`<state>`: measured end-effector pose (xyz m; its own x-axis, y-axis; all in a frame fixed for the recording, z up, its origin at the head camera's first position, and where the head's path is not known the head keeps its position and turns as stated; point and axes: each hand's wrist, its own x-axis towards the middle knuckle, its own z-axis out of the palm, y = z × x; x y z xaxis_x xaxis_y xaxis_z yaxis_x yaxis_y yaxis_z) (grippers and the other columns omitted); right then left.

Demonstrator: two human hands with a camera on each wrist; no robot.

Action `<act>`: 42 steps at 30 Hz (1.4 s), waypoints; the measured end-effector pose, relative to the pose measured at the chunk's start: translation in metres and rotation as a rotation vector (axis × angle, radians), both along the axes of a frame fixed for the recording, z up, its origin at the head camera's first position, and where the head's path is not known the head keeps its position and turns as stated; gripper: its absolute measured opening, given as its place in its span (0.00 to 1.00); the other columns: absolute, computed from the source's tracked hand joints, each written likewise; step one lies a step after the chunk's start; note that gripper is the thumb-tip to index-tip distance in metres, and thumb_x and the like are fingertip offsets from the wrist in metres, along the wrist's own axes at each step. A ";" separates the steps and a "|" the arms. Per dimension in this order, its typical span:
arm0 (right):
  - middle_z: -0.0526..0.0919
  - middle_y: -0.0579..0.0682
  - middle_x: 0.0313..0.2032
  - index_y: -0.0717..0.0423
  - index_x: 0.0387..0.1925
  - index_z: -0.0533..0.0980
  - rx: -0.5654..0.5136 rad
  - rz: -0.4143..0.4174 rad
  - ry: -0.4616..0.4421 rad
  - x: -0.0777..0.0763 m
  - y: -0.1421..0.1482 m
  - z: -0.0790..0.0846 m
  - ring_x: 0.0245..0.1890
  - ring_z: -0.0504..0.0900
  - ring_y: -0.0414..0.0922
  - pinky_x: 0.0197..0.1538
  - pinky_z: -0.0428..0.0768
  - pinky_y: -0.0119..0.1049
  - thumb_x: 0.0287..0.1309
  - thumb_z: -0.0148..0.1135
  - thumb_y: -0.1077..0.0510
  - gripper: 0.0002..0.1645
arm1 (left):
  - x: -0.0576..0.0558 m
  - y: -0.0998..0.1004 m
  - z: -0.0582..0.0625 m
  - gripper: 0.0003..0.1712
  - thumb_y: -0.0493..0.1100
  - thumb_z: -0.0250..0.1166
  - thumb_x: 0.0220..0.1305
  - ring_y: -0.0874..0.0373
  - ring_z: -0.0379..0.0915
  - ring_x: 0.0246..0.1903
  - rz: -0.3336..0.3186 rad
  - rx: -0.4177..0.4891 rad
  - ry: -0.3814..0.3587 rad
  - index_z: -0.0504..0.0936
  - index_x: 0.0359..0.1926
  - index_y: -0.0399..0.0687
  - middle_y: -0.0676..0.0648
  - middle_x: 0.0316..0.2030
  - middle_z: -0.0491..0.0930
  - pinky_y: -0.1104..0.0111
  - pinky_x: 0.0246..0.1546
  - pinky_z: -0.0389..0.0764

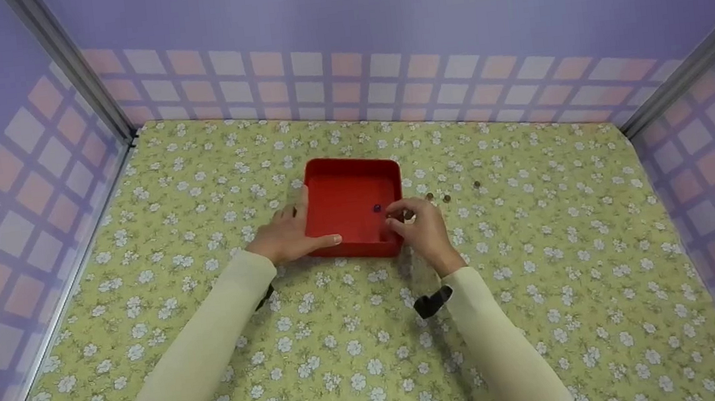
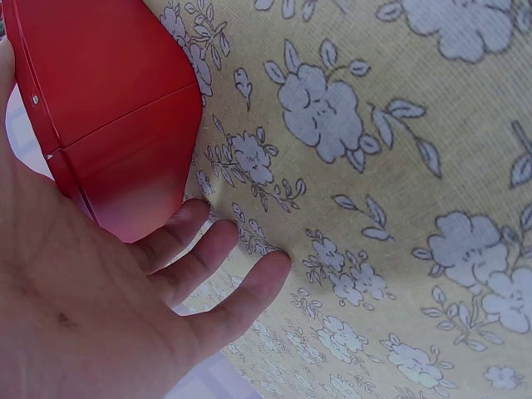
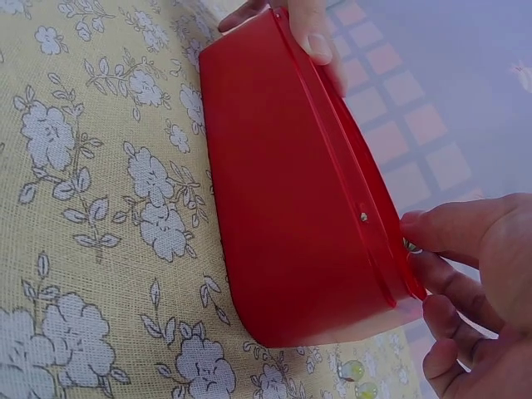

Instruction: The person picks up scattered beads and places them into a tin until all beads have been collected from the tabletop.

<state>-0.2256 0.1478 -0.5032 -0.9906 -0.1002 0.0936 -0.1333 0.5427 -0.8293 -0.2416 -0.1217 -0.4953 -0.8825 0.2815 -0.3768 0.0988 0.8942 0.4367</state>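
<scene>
A square red box [image 1: 351, 204] lies on the flowered cloth, its inside facing up. My left hand [image 1: 285, 235] rests on its near-left corner, fingers mostly straight; the thumb lies over the near rim while several fingers [image 2: 241, 291] spread outside along the wall and cloth. At the right rim, my right hand [image 1: 423, 227] pinches a small glassy marble [image 3: 411, 245] between thumb and finger, largely hidden by them. Inside the box, close to those fingertips, sits a dark blue marble [image 1: 377, 208].
Several brownish marbles lie loose right of the box, among them one marble [image 1: 447, 198] and a farther one [image 1: 477, 184]. Greenish marbles [image 3: 353, 370] show beyond the box in the right wrist view. Purple checked walls [image 1: 343, 62] enclose the cloth [image 1: 345, 334].
</scene>
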 end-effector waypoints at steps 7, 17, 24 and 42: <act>0.84 0.50 0.39 0.58 0.43 0.83 -0.011 -0.004 -0.033 0.002 -0.001 0.002 0.42 0.76 0.52 0.41 0.73 0.37 0.58 0.68 0.60 0.12 | 0.001 -0.001 0.001 0.70 0.85 0.50 0.48 0.36 0.42 0.74 0.005 0.009 -0.003 0.20 0.74 0.60 0.38 0.76 0.40 0.40 0.65 0.62; 0.82 0.49 0.39 0.57 0.44 0.84 -0.019 -0.003 -0.047 0.002 0.002 0.006 0.42 0.73 0.54 0.37 0.72 0.37 0.59 0.67 0.59 0.11 | 0.000 0.000 0.000 0.70 0.85 0.50 0.48 0.36 0.43 0.74 0.004 -0.006 -0.007 0.18 0.74 0.61 0.37 0.76 0.42 0.41 0.65 0.63; 0.83 0.49 0.38 0.57 0.44 0.84 -0.014 -0.008 -0.041 0.000 0.005 0.007 0.39 0.73 0.47 0.39 0.73 0.37 0.58 0.67 0.59 0.11 | 0.000 0.000 0.001 0.73 0.89 0.46 0.43 0.35 0.43 0.74 0.005 0.002 -0.013 0.17 0.73 0.61 0.37 0.76 0.41 0.41 0.65 0.63; 0.86 0.50 0.40 0.55 0.43 0.83 0.036 -0.039 0.012 0.001 0.010 0.007 0.41 0.79 0.47 0.46 0.77 0.40 0.58 0.68 0.58 0.11 | 0.001 -0.001 0.001 0.70 0.85 0.50 0.48 0.37 0.38 0.75 0.011 0.007 -0.027 0.17 0.73 0.63 0.39 0.77 0.37 0.40 0.65 0.62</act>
<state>-0.2244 0.1576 -0.4963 -0.9926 -0.0646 0.1026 -0.1210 0.5769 -0.8078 -0.2410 -0.1222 -0.4947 -0.8752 0.2748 -0.3981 0.0776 0.8921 0.4452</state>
